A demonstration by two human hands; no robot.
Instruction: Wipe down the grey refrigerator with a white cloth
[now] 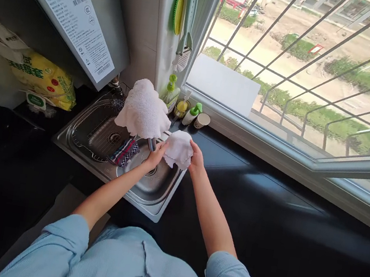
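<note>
Shirt (118,250), white cloth (179,150) between fingers (195,147)

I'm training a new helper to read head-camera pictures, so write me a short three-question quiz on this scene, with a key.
1. Multiple choice: what do the left hand and the right hand hold between them?
A) a green-topped bottle
B) a small white cloth
C) a beige cup

2. True or false: a larger white cloth is raised above the sink rather than lying flat in it.

3. Fill in the gap: the sink has ____ bowls.

Key:
1. B, the small white cloth, with one hand at each side of it.
2. True.
3. Two.
</note>
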